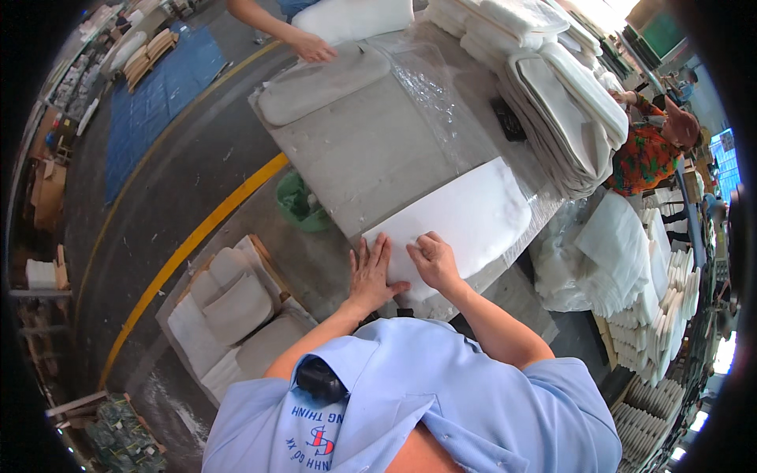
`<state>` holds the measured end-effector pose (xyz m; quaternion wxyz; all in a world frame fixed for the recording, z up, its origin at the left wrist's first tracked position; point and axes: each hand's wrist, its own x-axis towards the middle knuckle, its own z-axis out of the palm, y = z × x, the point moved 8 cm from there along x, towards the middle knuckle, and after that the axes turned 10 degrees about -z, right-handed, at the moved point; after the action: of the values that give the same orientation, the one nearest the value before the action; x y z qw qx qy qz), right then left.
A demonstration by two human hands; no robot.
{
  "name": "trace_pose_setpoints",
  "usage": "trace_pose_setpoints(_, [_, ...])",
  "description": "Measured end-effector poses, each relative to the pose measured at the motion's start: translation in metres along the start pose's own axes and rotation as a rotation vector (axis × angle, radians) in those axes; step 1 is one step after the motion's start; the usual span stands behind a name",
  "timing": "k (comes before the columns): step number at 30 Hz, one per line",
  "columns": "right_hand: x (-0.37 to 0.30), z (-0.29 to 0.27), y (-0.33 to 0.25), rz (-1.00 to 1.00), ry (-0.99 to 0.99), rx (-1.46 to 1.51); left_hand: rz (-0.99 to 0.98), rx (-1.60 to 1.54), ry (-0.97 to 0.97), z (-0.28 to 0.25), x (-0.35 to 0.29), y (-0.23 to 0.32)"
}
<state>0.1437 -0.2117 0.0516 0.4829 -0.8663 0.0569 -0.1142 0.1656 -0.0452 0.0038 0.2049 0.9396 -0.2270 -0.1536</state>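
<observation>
A white padded sheet (pixel 465 225), shaped like a seat pad with a rounded far right corner, lies across the near end of the table. My left hand (pixel 373 276) rests on its left edge, fingers spread and stretched out. Over the near part of the same sheet, my right hand (pixel 433 260) is closed, its fingers curled together. What they grip, if anything, is hidden under them.
The grey tabletop (pixel 386 150) carries clear plastic film (pixel 430 87) and a grey pad (pixel 323 87) near a co-worker's hand (pixel 314 47). Stacked pads (pixel 564 110) stand at the far right. A green bag (pixel 301 203) and a pallet of pads (pixel 236 296) are left.
</observation>
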Motion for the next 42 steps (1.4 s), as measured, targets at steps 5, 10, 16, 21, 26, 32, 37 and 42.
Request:
trace_pose_setpoints(5, [-0.009,0.011,-0.004,0.002,-0.388,-0.303,0.018,-0.04,-0.011,0.002,0.004,0.004])
trace_pose_setpoints(10, [-0.009,0.033,-0.02,0.041,-0.572,-0.444,0.036,-0.06,-0.039,0.003,0.007,-0.005])
trace_pose_setpoints(16, [-0.002,0.064,-0.018,-0.014,-0.71,-0.578,0.04,-0.215,0.008,0.001,0.004,-0.007])
trace_pose_setpoints(21, [0.0,0.045,0.006,0.042,-0.417,-0.482,-0.036,-0.315,0.06,-0.007,-0.014,-0.014])
trace_pose_setpoints(26, [0.006,0.033,0.01,0.07,-0.316,-0.35,-0.122,-0.11,0.017,0.02,-0.025,-0.029])
trace_pose_setpoints(32, [-0.003,0.056,-0.027,-0.068,-0.619,-0.551,-0.054,-0.148,0.093,0.003,-0.011,-0.024])
trace_pose_setpoints(37, [0.006,0.054,-0.007,-0.001,-0.536,-0.48,-0.058,-0.137,0.081,-0.001,-0.007,-0.022])
trace_pose_setpoints(42, [0.007,0.01,0.021,0.193,0.061,-0.163,-0.056,-0.113,0.082,-0.004,-0.009,-0.017])
